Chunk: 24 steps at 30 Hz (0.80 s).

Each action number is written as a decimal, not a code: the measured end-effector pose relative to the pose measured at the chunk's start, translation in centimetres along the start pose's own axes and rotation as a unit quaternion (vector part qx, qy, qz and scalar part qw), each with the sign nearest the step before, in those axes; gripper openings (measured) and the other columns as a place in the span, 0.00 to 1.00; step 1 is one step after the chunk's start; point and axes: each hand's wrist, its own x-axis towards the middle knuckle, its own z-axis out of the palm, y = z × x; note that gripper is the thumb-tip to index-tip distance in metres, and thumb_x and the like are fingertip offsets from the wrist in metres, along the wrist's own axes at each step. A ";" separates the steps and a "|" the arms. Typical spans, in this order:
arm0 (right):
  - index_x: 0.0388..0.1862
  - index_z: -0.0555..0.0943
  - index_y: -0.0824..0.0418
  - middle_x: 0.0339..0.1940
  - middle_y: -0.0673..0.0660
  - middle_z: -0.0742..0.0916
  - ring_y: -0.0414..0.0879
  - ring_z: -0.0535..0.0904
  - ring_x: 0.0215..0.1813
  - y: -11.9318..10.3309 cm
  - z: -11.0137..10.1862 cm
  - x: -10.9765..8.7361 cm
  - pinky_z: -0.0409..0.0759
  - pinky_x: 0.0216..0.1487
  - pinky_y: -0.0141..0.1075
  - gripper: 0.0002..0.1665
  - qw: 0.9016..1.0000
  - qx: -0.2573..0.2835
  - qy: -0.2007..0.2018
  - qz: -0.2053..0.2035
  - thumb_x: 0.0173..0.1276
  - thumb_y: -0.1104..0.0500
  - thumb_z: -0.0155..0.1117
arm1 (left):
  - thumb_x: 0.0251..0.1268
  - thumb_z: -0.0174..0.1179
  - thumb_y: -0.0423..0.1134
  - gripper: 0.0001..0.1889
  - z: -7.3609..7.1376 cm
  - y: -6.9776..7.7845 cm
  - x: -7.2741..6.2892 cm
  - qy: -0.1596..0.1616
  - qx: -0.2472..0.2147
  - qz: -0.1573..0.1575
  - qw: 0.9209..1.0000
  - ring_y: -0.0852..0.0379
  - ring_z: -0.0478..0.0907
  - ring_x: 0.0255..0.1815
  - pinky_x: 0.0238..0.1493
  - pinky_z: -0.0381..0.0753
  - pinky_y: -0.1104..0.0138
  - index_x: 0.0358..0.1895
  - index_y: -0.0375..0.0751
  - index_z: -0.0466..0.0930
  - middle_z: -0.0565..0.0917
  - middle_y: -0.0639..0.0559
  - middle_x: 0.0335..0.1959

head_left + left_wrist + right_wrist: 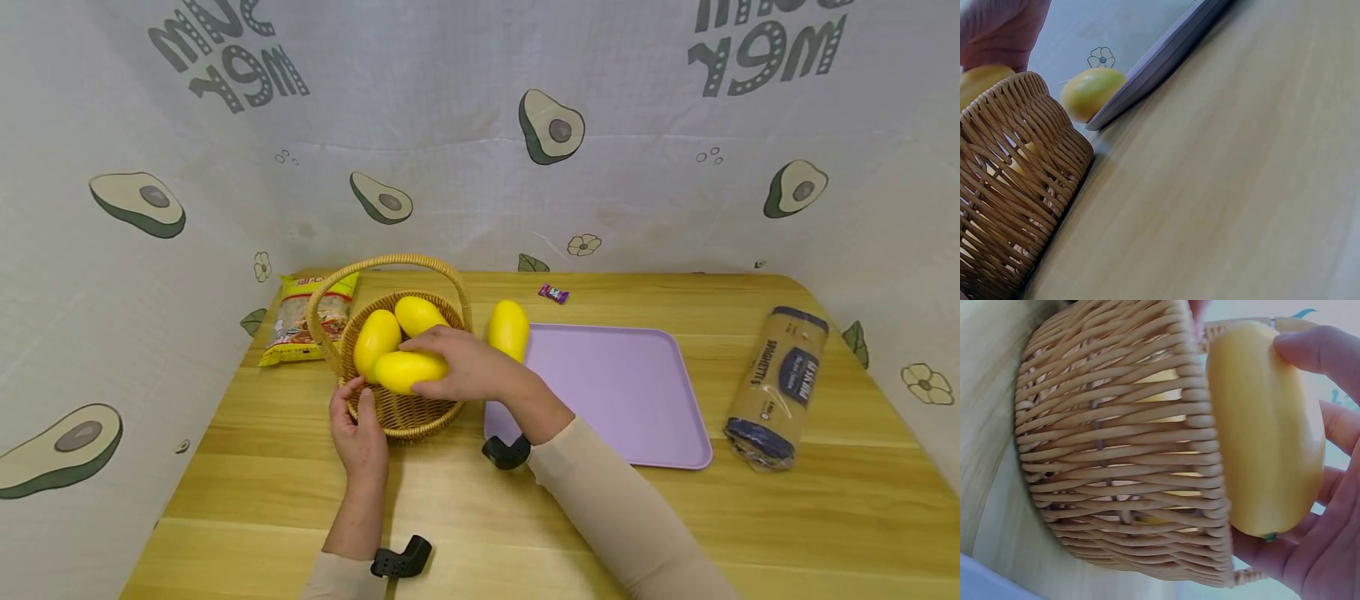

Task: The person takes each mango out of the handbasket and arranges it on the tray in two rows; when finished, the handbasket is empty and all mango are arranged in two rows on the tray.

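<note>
My right hand [472, 367] holds a yellow mango [409, 372] at the mouth of the wicker basket [408, 432]. In the right wrist view, thumb and fingers grip the mango [1266, 431] just beyond the basket's rim [1200, 425]. Two more mangoes, one at left [377, 340] and one behind [418, 314], lie inside the basket. My left hand [362, 437] grips the basket's near left rim; part of its grip is hidden. Another mango [509, 329] lies right of the basket, at the corner of a lilac tray [607, 392].
Behind the basket's left side lies a yellow food packet [307, 321]. A small purple wrapped sweet [553, 293] is near the table's back edge. At the right lies a spaghetti pack [780, 383]. The basket's tall handle [390, 260] arches over it. A printed curtain [465, 208] surrounds the table.
</note>
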 end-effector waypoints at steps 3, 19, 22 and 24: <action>0.72 0.76 0.52 0.69 0.52 0.81 0.48 0.73 0.72 -0.2 -0.3 -0.7 0.72 0.73 0.48 0.35 1.000 0.006 0.019 0.000 0.68 0.45 0.69 | 0.76 0.53 0.37 0.14 0.0 0.0 0.0 -0.001 0.000 -0.001 1.000 0.44 0.48 0.85 0.85 0.43 0.48 0.56 0.32 0.76 0.67 0.43 0.77; 0.66 0.79 0.53 0.64 0.50 0.82 0.46 0.76 0.66 0.3 -0.9 -4.8 0.76 0.69 0.47 0.32 0.993 0.072 0.095 0.005 0.65 0.46 0.74 | 0.75 0.53 0.37 0.14 0.0 0.0 -0.2 0.002 0.001 0.003 1.000 0.45 0.49 0.85 0.85 0.44 0.49 0.57 0.31 0.76 0.67 0.42 0.77; 0.65 0.79 0.53 0.62 0.50 0.82 0.45 0.78 0.62 0.4 -0.9 -5.6 0.77 0.67 0.46 0.32 0.990 0.093 0.101 0.016 0.64 0.46 0.75 | 0.75 0.53 0.36 0.15 0.0 0.0 -0.1 0.004 -0.002 0.008 1.000 0.45 0.51 0.84 0.84 0.46 0.50 0.57 0.30 0.76 0.69 0.41 0.75; 0.63 0.80 0.52 0.61 0.49 0.82 0.44 0.78 0.59 0.6 -0.9 -6.2 0.78 0.65 0.46 0.30 0.988 0.108 0.105 0.019 0.64 0.47 0.75 | 0.75 0.53 0.35 0.14 0.0 -0.1 0.0 0.006 -0.002 0.012 1.000 0.45 0.52 0.83 0.84 0.47 0.50 0.57 0.30 0.76 0.70 0.41 0.74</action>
